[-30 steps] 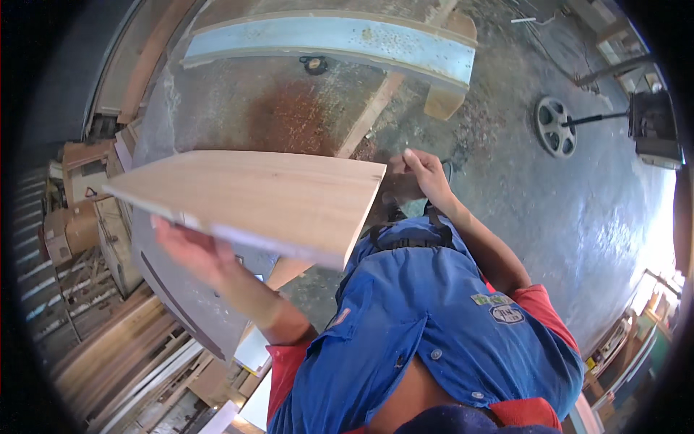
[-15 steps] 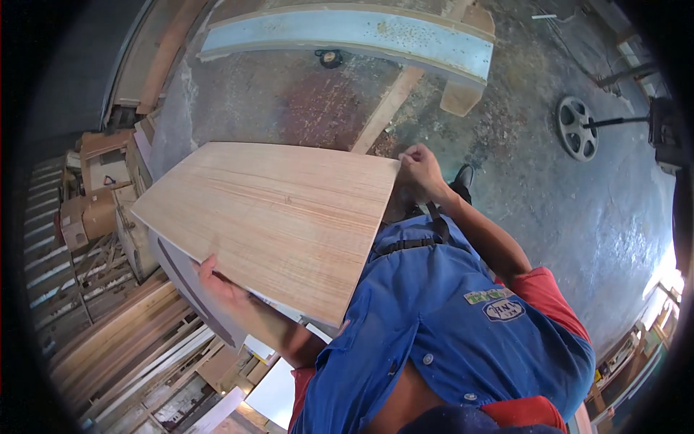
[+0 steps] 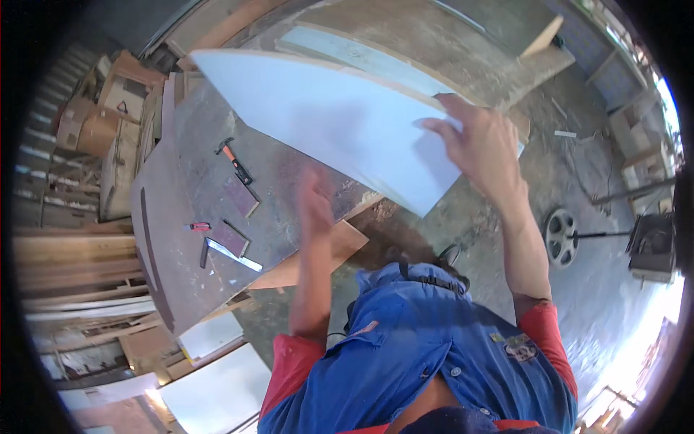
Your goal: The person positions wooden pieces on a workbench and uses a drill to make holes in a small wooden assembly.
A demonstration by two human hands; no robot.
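Note:
A large flat board, its white face now toward me, is tilted up in front of me. My right hand is closed on its right end, with the thumb on the white face and fingers over the upper edge. Beneath the board's lower edge is my left hand, raised and smeared by motion; its fingers cannot be made out. On the worktable left of that hand lie a claw hammer with an orange and black handle, red-handled pliers and a try square.
Two purplish flat pieces lie among the tools. A brown board juts out past the table's near edge. Behind the held board is a long pale-blue panel. A spoked wheel stands at right; stacked timber fills the left.
The board has gone from its wood-grain face to its white face and moved away from my body. My left hand has left its near edge. The tools on the table have come into view.

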